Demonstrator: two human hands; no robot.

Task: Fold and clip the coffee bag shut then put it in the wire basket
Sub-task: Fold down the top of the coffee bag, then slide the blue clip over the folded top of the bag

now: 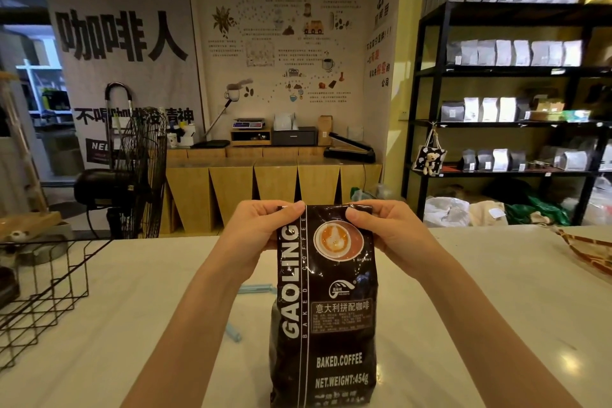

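While upright, coffee bag | both hands pinch top

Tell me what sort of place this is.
Probably a coffee shop or roaster's storeroom: black shelving stacked with coffee pouches, coffee posters on the wall, and a scale on the wooden counter.

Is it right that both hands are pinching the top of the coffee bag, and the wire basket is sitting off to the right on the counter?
Not quite. The head view shows the wire basket on the left side of the counter, not the right. The rest holds: the left hand and right hand both pinch the top of the coffee bag.
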